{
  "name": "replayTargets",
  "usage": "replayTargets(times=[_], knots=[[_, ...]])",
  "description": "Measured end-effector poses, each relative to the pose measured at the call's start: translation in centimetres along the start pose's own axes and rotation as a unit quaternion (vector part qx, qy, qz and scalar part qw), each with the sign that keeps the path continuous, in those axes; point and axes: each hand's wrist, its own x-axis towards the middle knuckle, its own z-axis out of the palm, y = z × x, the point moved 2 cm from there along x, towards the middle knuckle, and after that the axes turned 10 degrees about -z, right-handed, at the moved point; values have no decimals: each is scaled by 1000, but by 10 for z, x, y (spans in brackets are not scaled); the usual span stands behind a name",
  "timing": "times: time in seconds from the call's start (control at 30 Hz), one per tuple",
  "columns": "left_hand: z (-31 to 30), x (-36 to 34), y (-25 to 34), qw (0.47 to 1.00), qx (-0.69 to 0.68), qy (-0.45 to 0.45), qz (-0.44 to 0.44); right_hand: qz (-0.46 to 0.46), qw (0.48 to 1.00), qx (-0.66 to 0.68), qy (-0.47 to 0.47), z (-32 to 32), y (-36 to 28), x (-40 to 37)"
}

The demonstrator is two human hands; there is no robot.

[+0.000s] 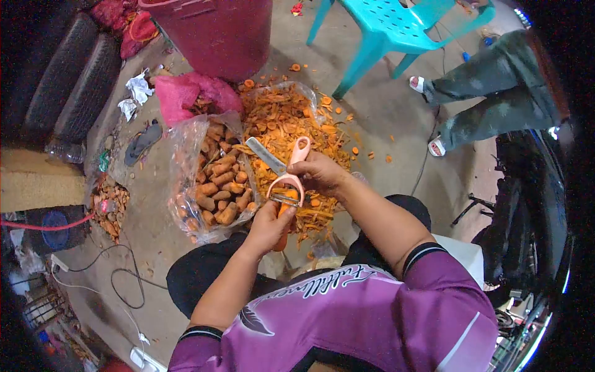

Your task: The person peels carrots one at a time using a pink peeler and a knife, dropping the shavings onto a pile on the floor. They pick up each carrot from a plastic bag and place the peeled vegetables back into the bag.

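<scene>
Between my legs, my left hand (271,224) is closed around an orange carrot (282,242), its fingertips close under the peeler's blade. My right hand (319,172) grips a pink Y-shaped peeler (300,150), whose head lies over the carrot's upper end. A knife blade (265,155) also sticks out from the right fingers, pointing up and left; its handle is hidden. Beneath both hands spreads a heap of carrot peelings (279,118). Left of it, a clear plastic bag (181,155) holds several unpeeled carrots (217,180).
A large red bin (217,37) and a pink mesh sack (186,96) stand beyond the peelings. To the right are a turquoise plastic chair (384,31) and another person's legs (477,84). Tires (80,80), a sandal (142,144) and a cable (139,282) lie leftward.
</scene>
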Motion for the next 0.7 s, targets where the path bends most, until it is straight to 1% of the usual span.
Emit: replayTargets(times=[0.03,0.07,0.1,0.13,0.17,0.2,0.23,0.27,0.3,0.37,0.4,0.47,0.5,0.57,0.6,0.63,0.7], knots=[[-2,0,0,999,32,19,35,0,1000,-2,11,0,0,1],[-2,-2,0,999,27,22,39,2,1000,-3,21,-1,0,2],[-2,-3,6,998,21,26,44,12,999,48,21,-8,4,6],[-3,-5,13,998,16,30,48,-6,996,61,70,-10,-1,6],[-6,-8,20,998,46,27,-32,-20,993,70,92,-10,-8,4],[-8,-5,16,999,29,25,-12,-36,990,78,114,-11,-14,2],[-9,1,9,1000,13,24,9,-36,988,99,111,-13,-15,3],[-10,4,4,999,-3,22,30,-47,989,93,100,-11,-15,2],[-11,5,3,997,24,52,57,-60,990,86,90,-9,-18,0],[-14,7,4,989,110,65,73,-76,992,73,67,-4,-19,-4],[-15,9,5,982,153,71,82,-91,994,34,44,-2,-17,-4],[-12,7,6,985,134,81,78,-120,992,-44,-3,0,-11,-5],[-10,4,8,986,125,86,75,-45,997,-64,15,-5,-14,-4],[-4,-6,18,975,128,125,131,-92,993,-43,56,-30,-15,8],[-3,-9,22,968,131,143,161,-117,990,-31,77,-32,-19,10],[-4,-8,22,962,160,155,161,-128,987,-27,93,-31,-19,8],[-7,-7,20,948,212,179,156,-122,989,26,76,-16,-11,6]])
